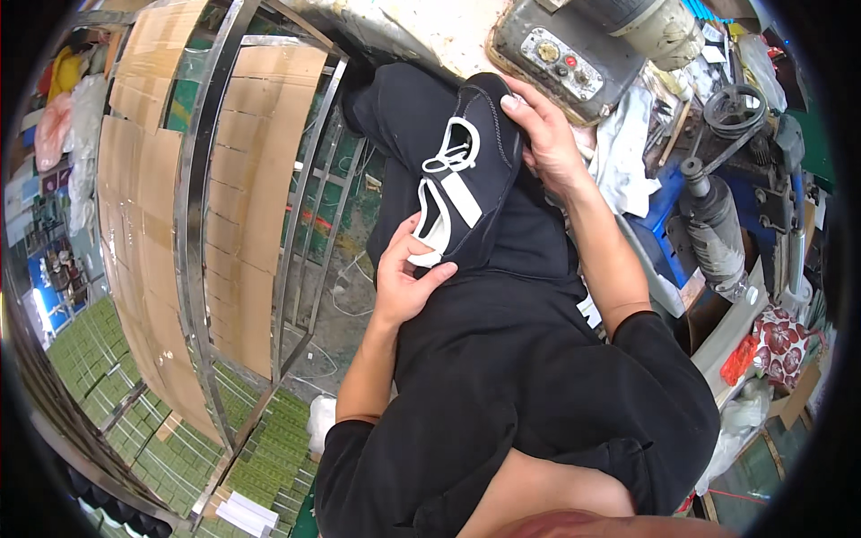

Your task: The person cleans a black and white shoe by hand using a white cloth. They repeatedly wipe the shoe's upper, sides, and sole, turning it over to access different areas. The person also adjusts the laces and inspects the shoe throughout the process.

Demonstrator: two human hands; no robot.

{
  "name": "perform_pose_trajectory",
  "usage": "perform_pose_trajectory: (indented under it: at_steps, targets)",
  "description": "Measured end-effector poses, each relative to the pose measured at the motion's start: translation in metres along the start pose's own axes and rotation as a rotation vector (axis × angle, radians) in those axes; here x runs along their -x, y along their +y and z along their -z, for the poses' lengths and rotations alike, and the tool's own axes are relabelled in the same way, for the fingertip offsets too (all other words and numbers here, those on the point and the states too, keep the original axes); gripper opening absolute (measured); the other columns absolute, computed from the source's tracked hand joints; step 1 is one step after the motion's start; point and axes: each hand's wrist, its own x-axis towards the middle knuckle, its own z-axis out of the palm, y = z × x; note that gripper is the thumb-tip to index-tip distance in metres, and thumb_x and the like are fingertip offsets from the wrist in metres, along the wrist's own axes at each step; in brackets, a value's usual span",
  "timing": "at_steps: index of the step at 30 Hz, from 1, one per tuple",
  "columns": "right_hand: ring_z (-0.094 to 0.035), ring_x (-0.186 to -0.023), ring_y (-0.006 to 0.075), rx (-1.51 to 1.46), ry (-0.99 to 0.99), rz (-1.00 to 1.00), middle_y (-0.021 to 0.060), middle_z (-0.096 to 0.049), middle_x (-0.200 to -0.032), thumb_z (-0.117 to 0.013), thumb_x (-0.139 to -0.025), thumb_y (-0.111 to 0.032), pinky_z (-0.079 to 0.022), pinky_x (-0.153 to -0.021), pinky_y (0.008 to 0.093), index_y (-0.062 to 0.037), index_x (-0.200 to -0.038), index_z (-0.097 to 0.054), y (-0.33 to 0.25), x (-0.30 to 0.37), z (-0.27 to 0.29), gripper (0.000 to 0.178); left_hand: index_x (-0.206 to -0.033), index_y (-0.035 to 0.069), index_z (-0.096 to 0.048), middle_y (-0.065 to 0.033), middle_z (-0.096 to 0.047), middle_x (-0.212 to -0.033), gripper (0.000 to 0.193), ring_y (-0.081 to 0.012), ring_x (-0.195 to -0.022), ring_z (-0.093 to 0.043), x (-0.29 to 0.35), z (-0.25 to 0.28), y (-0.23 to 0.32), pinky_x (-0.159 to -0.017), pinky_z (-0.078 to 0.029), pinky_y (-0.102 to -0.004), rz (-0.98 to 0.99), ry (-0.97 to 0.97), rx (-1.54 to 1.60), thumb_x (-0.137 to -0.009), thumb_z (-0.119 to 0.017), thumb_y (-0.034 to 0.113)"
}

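Note:
A black shoe upper (480, 184) with white edging round its openings and a white strip lies over my lap. Its rounded end points away from me, with a line of stitching along the edge. My left hand (403, 276) closes on the near end at the white edge, thumb on top. At the far end, my right hand (543, 134) grips the rounded edge, thumb on top and the other fingers partly hidden beneath. The black trousers (395, 108) behind it make some of its outline hard to follow.
On my left stands a metal rack (202, 161) with cardboard panels (269, 117). A grimy machine with a control panel (560, 63) is ahead to the right. Further right are white cloths (623, 161), a handwheel (734, 110) and a dusty cylinder (715, 224).

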Motion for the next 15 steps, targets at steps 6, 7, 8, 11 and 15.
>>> perform_pose_trajectory:
  at_steps: [6, 7, 8, 11, 15]
  targets:
    - [-0.060, -0.078, 0.0063, -0.096, 0.036, 0.074, 0.0096, -0.071, -0.108, -0.067, -0.098, -0.023, -0.046, -0.066, 0.0214, 0.0007, -0.139, -0.053, 0.009, 0.004, -0.007, 0.048, -0.113, 0.007, -0.068, -0.0169, -0.057, -0.128, 0.043, -0.0309, -0.116, -0.056, -0.021, -0.010, 0.034, -0.102, -0.042, -0.0418, -0.096, 0.162, -0.822, -0.076, -0.084, 0.023]
    - [-0.066, -0.088, 0.0084, -0.104, 0.032, 0.083, 0.0116, -0.072, -0.113, -0.067, -0.098, -0.022, -0.053, -0.075, 0.0220, 0.0017, -0.138, -0.053, 0.009, 0.005, -0.009, 0.049, -0.111, 0.007, -0.070, -0.0137, -0.063, -0.118, 0.042, -0.0295, -0.109, -0.059, -0.028, -0.008, 0.035, -0.100, -0.041, -0.0410, -0.083, 0.189, -0.845, -0.076, -0.084, 0.026]
    - [-0.065, -0.109, 0.0147, -0.094, -0.002, 0.070, 0.0139, -0.070, -0.120, -0.068, -0.098, -0.021, -0.051, -0.095, 0.0280, 0.0035, -0.138, -0.051, 0.012, 0.004, -0.005, 0.050, -0.106, 0.005, -0.071, -0.0071, -0.068, -0.089, 0.030, -0.0217, -0.083, -0.065, -0.039, -0.006, 0.032, -0.083, -0.047, -0.0337, -0.094, 0.163, -0.709, -0.082, -0.079, 0.022]
    - [-0.067, -0.103, 0.0168, 0.187, 0.024, 0.230, 0.0161, -0.070, -0.119, -0.067, -0.098, -0.025, -0.051, -0.090, 0.0301, 0.0031, -0.139, -0.051, 0.013, 0.004, -0.011, 0.052, -0.098, -0.001, -0.071, 0.0055, -0.059, -0.066, 0.023, -0.0018, -0.055, -0.047, -0.062, -0.015, 0.047, -0.050, -0.032, -0.0215, 0.349, 0.134, -0.150, -0.098, -0.067, 0.021]
    - [-0.064, -0.096, 0.0195, 0.775, 0.201, 0.143, 0.0155, -0.067, -0.109, -0.058, -0.102, -0.026, -0.049, -0.088, 0.0324, 0.0021, -0.143, -0.047, -0.023, 0.035, -0.014, 0.051, -0.083, 0.005, -0.070, 0.0055, -0.057, -0.070, 0.027, -0.0007, -0.063, -0.044, -0.074, -0.016, 0.045, -0.057, -0.032, -0.0204, 0.405, 0.097, 0.022, -0.098, -0.068, 0.027]
